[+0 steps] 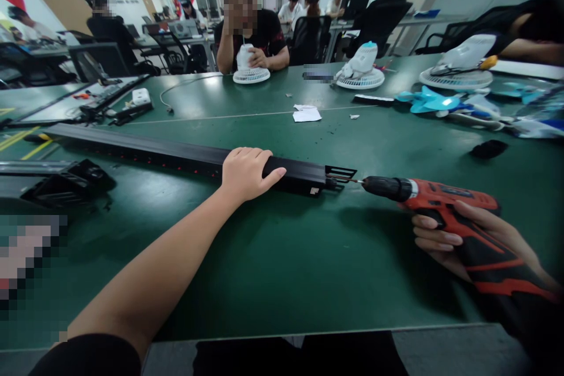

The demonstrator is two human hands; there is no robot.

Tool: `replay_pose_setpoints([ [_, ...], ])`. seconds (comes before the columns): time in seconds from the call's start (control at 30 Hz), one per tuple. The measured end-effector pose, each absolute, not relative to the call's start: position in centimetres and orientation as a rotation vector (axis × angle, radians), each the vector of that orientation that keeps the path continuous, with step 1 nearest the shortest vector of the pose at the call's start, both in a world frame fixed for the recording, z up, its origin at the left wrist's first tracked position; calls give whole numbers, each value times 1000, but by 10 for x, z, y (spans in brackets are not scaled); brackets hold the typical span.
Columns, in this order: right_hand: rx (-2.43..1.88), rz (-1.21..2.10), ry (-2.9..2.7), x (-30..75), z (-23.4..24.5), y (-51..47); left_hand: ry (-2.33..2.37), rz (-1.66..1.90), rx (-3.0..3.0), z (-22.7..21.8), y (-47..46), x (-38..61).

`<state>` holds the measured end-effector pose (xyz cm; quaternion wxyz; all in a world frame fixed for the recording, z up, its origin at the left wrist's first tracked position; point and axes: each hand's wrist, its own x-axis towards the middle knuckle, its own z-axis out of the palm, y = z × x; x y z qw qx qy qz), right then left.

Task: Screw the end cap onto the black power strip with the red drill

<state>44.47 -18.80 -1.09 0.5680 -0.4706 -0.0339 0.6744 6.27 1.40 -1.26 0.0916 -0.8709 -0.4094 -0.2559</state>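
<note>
A long black housing [189,151] lies across the green table, its right end open with a slotted black bracket [341,173] sticking out. My left hand [249,171] is wrapped over the housing near that end, fingers on the far side and thumb along the top. In my right hand [445,235] is a red and black cordless drill [453,197], gripped by its handle and held level. The drill's thin bit points left and reaches the bracket end of the housing. Whether the bit sits on a screw there is too small to tell.
Fan parts with white grilles [359,77] and blue blades [427,100] lie at the back right. White paper [307,113] rests mid-table, a black scrap [489,148] at right. More black housings [57,182] lie left. Across the table a person holds a white fan part [245,57].
</note>
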Motion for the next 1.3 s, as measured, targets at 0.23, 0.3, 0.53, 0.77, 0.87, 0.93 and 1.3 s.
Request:
replay_pose_setpoints([
  [0.23, -1132, 1548, -37, 441, -8, -188, -1207, -780, -2585, -14, 15, 62],
  [0.3, -1143, 1553, -29, 440, -7, -187, -1210, -781, -2587, -14, 15, 62],
  [0.53, -1155, 1534, -49, 437, -5, -186, -1208, -795, -2601, -15, 15, 62],
  [0.77, -1167, 1532, -49, 435, -3, -186, -1196, -796, -2585, -16, 16, 62],
  [0.87, -1169, 1538, -58, 437, -4, -186, -1196, -796, -2583, -15, 16, 62],
  [0.93, -1167, 1541, -60, 438, -5, -186, -1197, -796, -2580, -15, 15, 62],
  [1.3, -1144, 1541, -71, 436, -5, -186, -1191, -802, -2573, -15, 16, 62],
])
